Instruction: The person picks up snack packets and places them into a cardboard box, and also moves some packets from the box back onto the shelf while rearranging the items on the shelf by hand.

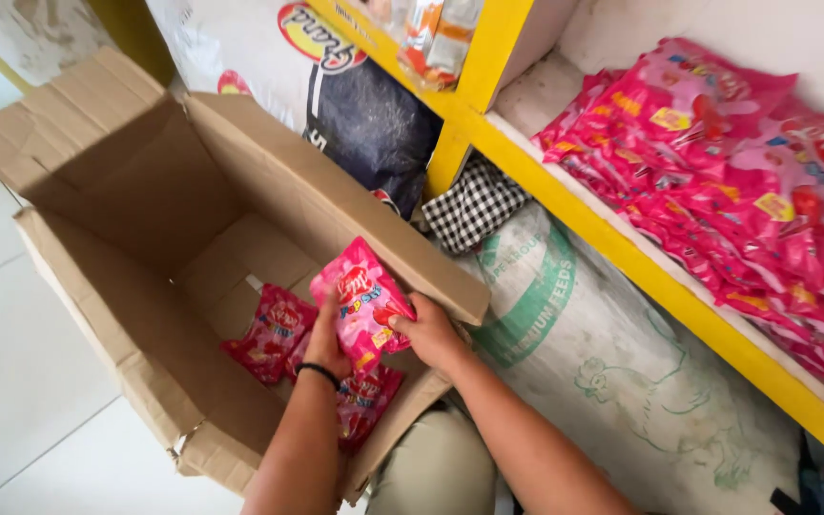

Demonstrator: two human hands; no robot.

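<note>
Both my hands hold one pink snack packet (364,300) just above the bottom of an open cardboard box (135,315). My left hand (324,345), with a black band on its wrist, grips the packet's lower left side. My right hand (431,334) pinches its right edge near the box's wall. More pink and red packets (274,334) lie loose on the box floor under and beside my hands.
A yellow shelf (622,253) at the right carries a long pile of the same pink packets (736,191). Under it lie a white feed sack (612,372), a black-and-white checked cloth (474,205) and a dark sack (374,119). White tiled floor (21,381) is at the left.
</note>
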